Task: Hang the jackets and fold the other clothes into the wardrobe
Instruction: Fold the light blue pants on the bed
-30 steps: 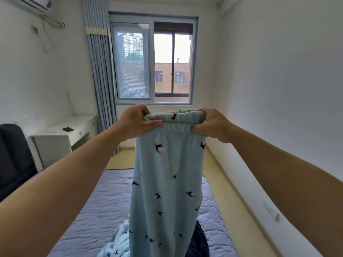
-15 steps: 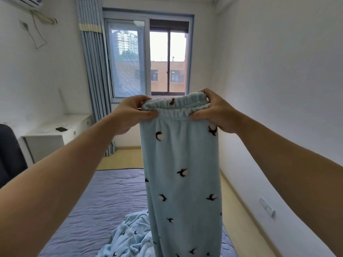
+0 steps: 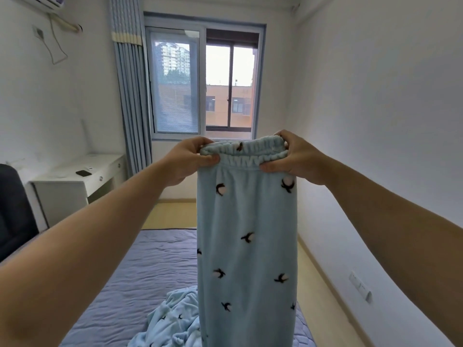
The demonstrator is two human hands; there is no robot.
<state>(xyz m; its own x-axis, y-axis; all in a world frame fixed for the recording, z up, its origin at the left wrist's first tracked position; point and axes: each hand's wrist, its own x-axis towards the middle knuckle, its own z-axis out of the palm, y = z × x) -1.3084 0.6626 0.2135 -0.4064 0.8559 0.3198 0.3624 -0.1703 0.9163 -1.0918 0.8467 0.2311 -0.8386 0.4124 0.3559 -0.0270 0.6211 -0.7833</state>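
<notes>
Light blue fleece pyjama trousers (image 3: pixel 246 234) with a dark bird print hang straight down in front of me, held up by their elastic waistband. My left hand (image 3: pixel 186 159) pinches the left end of the waistband and my right hand (image 3: pixel 297 156) pinches the right end, both at about the same height. The trouser legs drop out of view at the bottom edge. A matching light blue garment (image 3: pixel 172 319) lies crumpled on the bed below. The wardrobe is not in view.
A bed with a purple-grey quilted cover (image 3: pixel 140 271) fills the lower middle. A white desk (image 3: pixel 75 179) with a phone stands at the left wall, a dark chair (image 3: pixel 12 209) beside it. A window and blue curtain (image 3: pixel 130 83) are ahead. Wooden floor runs along the right wall.
Both hands have lifted the trousers and carried them a little to the right. The dark garment seen under the trousers a second ago is no longer in view.
</notes>
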